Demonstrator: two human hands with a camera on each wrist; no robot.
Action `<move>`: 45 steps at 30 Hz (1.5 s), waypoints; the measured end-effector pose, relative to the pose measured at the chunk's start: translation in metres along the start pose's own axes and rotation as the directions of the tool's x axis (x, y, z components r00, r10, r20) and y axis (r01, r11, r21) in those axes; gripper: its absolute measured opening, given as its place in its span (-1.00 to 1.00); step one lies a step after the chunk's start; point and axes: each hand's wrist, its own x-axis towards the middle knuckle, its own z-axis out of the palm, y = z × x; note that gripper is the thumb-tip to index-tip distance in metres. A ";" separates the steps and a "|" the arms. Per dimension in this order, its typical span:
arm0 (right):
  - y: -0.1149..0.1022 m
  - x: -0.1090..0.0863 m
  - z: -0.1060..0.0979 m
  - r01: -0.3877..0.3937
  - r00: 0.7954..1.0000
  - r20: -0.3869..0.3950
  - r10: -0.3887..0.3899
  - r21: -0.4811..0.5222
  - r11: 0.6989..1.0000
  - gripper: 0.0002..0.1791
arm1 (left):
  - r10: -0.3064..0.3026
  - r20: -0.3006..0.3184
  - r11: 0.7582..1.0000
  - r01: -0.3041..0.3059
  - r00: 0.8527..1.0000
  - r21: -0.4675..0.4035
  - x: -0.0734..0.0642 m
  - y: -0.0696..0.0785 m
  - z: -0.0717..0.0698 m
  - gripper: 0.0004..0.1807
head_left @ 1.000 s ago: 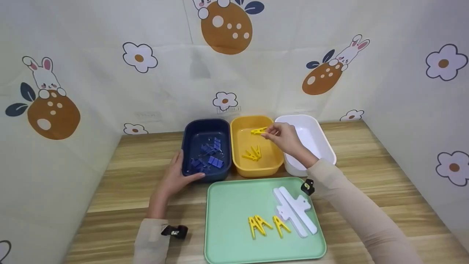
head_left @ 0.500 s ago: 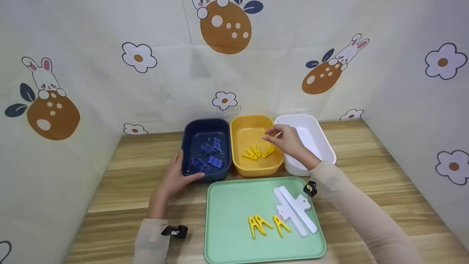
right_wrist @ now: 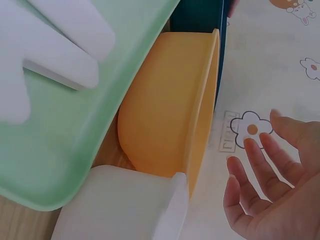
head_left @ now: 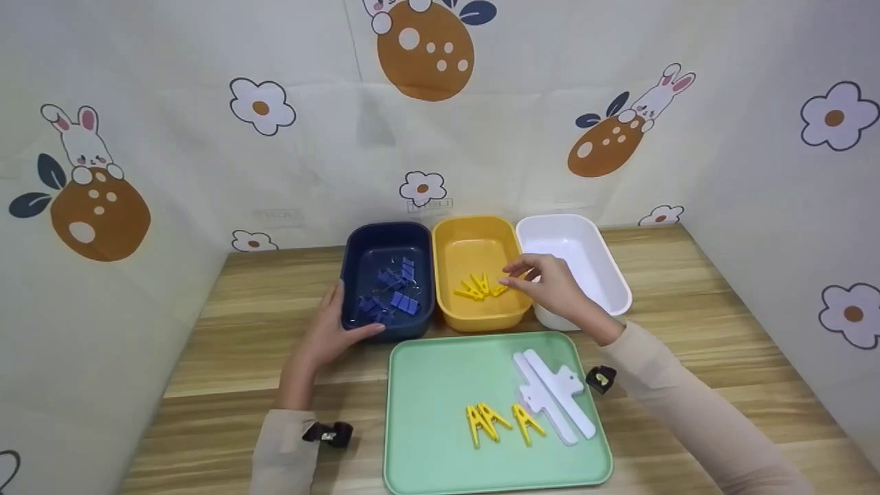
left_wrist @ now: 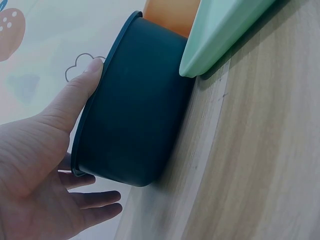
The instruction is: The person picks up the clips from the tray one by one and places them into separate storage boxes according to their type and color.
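My left hand (head_left: 331, 335) rests against the near-left corner of the navy bin (head_left: 350, 268). In the left wrist view its thumb lies along the bin's rim and its other fingers are spread at the side. Binder clips (head_left: 405, 303), several of them blue, lie in that bin. My right hand (head_left: 546, 283) hovers over the near right side of the yellow bin (head_left: 467, 248), fingers loosely bent and holding nothing, as the right wrist view also shows. Several yellow clothespins (head_left: 481, 285) lie in the yellow bin; the hand partly covers one.
A white bin (head_left: 584, 258) stands right of the yellow one. On the green tray (head_left: 433, 385) in front lie three yellow clothespins (head_left: 526, 423) and two long white clips (head_left: 558, 392). A patterned cloth wall (head_left: 316, 172) rises behind the bins.
My right hand has let go of a yellow clothespin, which dropped into the yellow bin. The hand then moved nearer and slightly right. My left hand has stayed put.
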 end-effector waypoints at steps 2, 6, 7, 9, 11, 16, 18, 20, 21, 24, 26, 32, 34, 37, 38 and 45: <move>-0.001 -0.008 0.000 0.001 1.000 0.002 -0.001 0.011 1.000 -0.79 | -0.004 0.000 1.000 0.004 1.000 -0.004 0.000 0.000 0.000 0.36; -0.001 -0.023 0.000 -0.003 1.000 0.001 0.003 0.026 1.000 -0.78 | -0.010 0.002 1.000 0.010 1.000 -0.005 -0.001 0.001 -0.001 0.35; -0.001 -0.026 0.000 -0.002 1.000 0.001 0.002 0.029 1.000 -0.78 | -0.011 0.000 1.000 0.011 1.000 -0.009 -0.001 0.001 -0.001 0.35; 0.000 -0.032 0.000 0.001 1.000 0.000 -0.001 0.033 0.999 -0.78 | -0.010 -0.001 1.000 0.010 1.000 -0.012 -0.002 0.001 -0.002 0.34; -0.001 -0.038 0.000 0.009 1.000 -0.004 -0.009 0.039 0.999 -0.80 | 0.009 -0.016 1.000 -0.009 1.000 -0.013 -0.002 0.000 -0.002 0.34; -0.002 -0.055 0.000 0.035 0.999 -0.006 -0.035 0.032 0.999 -0.81 | 0.044 -0.034 0.999 -0.044 0.998 -0.005 -0.001 -0.001 -0.001 0.35; -0.002 -0.063 0.001 0.036 0.999 0.010 -0.036 0.025 0.999 -0.80 | 0.030 -0.022 1.000 -0.030 0.999 -0.010 -0.001 -0.001 -0.001 0.36; -0.003 -0.071 0.001 0.028 0.999 0.032 -0.029 0.015 0.999 -0.79 | 0.020 -0.012 1.000 -0.020 1.000 -0.021 -0.001 -0.001 -0.001 0.37; -0.003 -0.075 0.002 0.025 0.999 0.043 -0.025 0.011 1.000 -0.78 | 0.015 -0.010 1.000 -0.015 1.000 -0.022 -0.001 -0.001 -0.001 0.37; -0.002 -0.086 0.003 0.010 0.998 0.066 -0.009 -0.009 1.000 -0.77 | 0.007 -0.007 1.000 -0.007 1.000 -0.021 -0.001 -0.001 0.000 0.37; -0.002 -0.092 0.004 0.010 0.998 0.069 -0.008 -0.019 1.000 -0.78 | 0.009 -0.009 1.000 -0.009 1.000 -0.012 -0.001 -0.001 0.000 0.37; 0.000 -0.107 0.004 0.001 0.994 0.109 0.000 -0.008 1.000 -0.75 | -0.001 -0.005 1.000 0.001 1.000 0.003 -0.001 0.001 0.000 0.37; 0.003 -0.110 0.005 -0.001 0.990 0.143 0.000 0.002 1.000 -0.75 | -0.005 -0.001 1.000 0.005 1.000 0.000 -0.001 0.002 0.000 0.37; 0.008 -0.114 0.007 0.027 0.978 0.204 -0.031 0.022 0.999 -0.74 | -0.012 0.002 1.000 0.012 1.000 -0.006 -0.002 0.002 0.000 0.37; 0.009 -0.115 0.007 0.038 0.972 0.229 -0.045 0.033 0.999 -0.74 | -0.013 0.003 1.000 0.013 1.000 -0.009 -0.002 0.001 0.000 0.37; 0.020 -0.118 0.010 0.130 0.895 0.414 -0.166 0.113 0.985 -0.59 | 0.010 -0.006 1.000 -0.010 1.000 0.002 -0.001 0.000 0.001 0.36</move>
